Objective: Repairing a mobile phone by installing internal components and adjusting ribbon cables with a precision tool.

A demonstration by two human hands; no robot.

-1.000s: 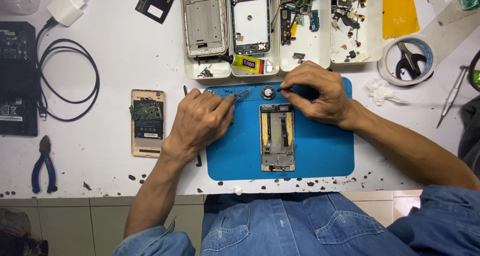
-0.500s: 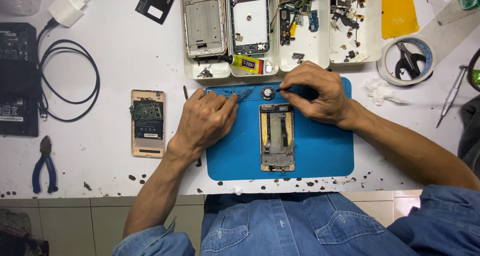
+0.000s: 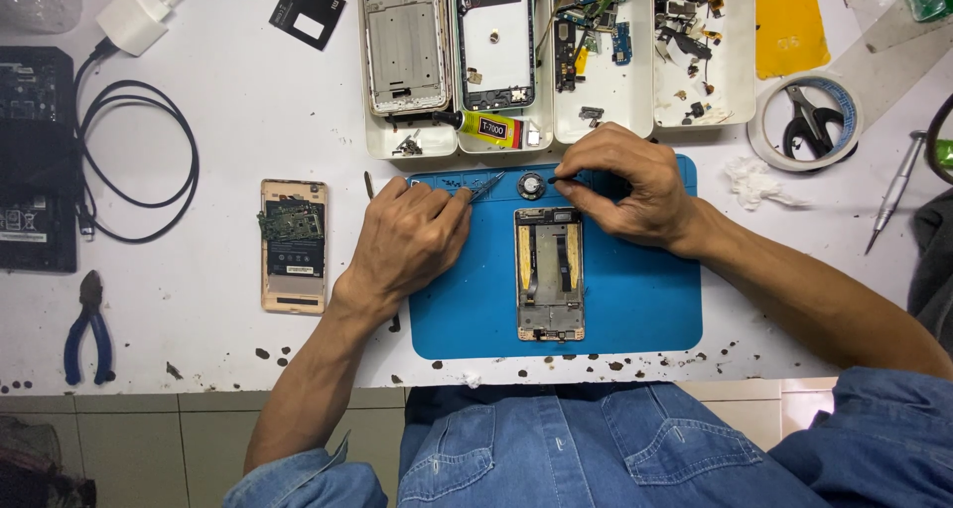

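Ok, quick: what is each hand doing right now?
Left hand: closed on tweezers, resting on the blue mat.
Right hand: fingertips pinched together; what they hold cannot be told.

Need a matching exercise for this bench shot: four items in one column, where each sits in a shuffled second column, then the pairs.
Things:
1. phone frame
2. pliers
3. scissors
4. charger plug

Places:
A. inside the roll of tape
B. far left, near the table's front edge
C. on the blue mat, between the hands
D. top left, at the end of the black cable

Pairs: 1-C, 2-B, 3-A, 4-D
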